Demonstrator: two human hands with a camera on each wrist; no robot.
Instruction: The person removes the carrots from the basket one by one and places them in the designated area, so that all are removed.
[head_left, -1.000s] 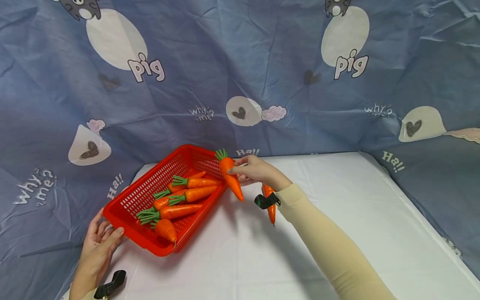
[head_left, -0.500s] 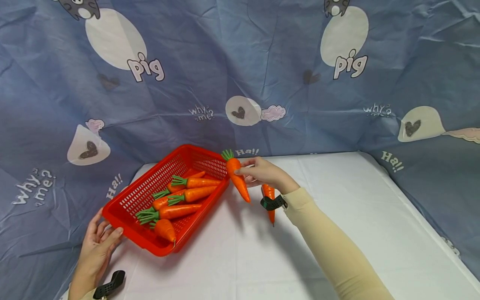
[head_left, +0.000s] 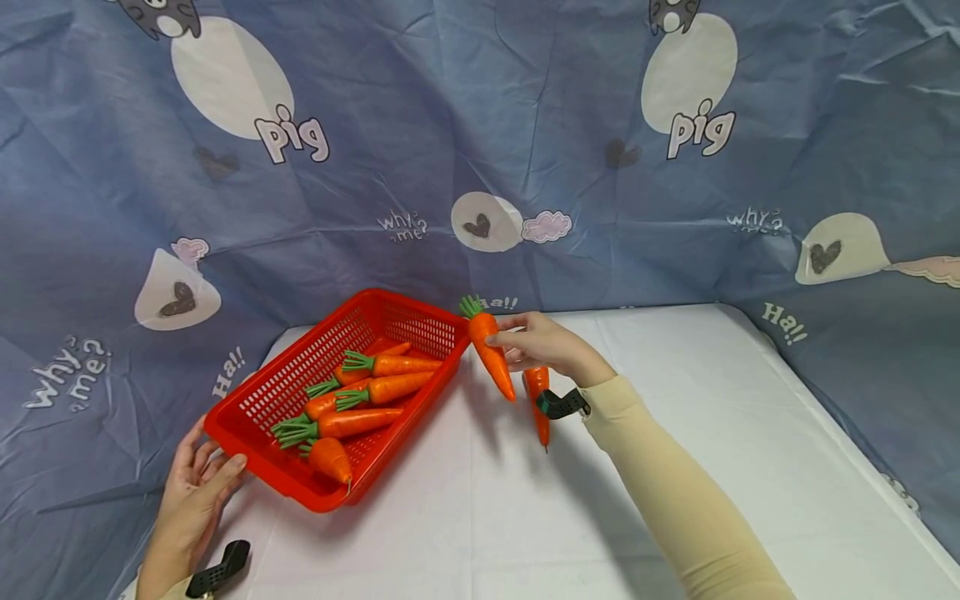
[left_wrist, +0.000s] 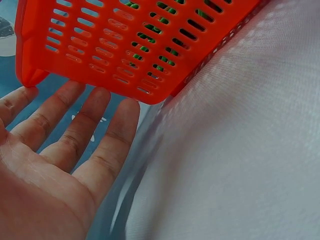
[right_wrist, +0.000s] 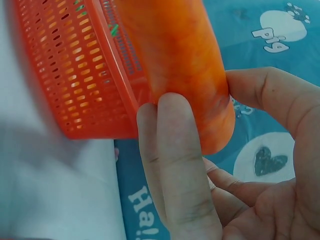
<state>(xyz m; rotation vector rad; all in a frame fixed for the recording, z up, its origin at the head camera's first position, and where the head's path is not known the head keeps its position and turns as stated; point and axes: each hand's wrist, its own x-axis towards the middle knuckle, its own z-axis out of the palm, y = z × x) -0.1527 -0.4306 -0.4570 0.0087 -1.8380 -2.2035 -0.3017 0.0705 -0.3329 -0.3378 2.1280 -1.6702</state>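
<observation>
A red slotted plastic basket (head_left: 318,498) stands at an angle on the left, with several green-topped carrots (head_left: 360,422) lying in it. At its near left corner my left hand (head_left: 195,487) grips the rim, thumb over it. In the left wrist view the fingers (left_wrist: 102,150) reach up to the basket's underside edge. My right hand (head_left: 551,346) pinches another carrot (head_left: 491,354) just off the basket's right corner, its green top up and tip slanting down to the right. The right wrist view shows the thumb and fingers on opposite sides of this carrot's body.
A further carrot (head_left: 542,421) lies on the white cloth (head_left: 480,533) below my right wrist, partly hidden by the hand and the black wrist mount (head_left: 562,404). A blue printed curtain (head_left: 585,267) hangs behind the table and along both sides.
My right hand has drifted a little to the right, drawing the held carrot away from the basket's corner. The left hand and the basket stay where they were.
</observation>
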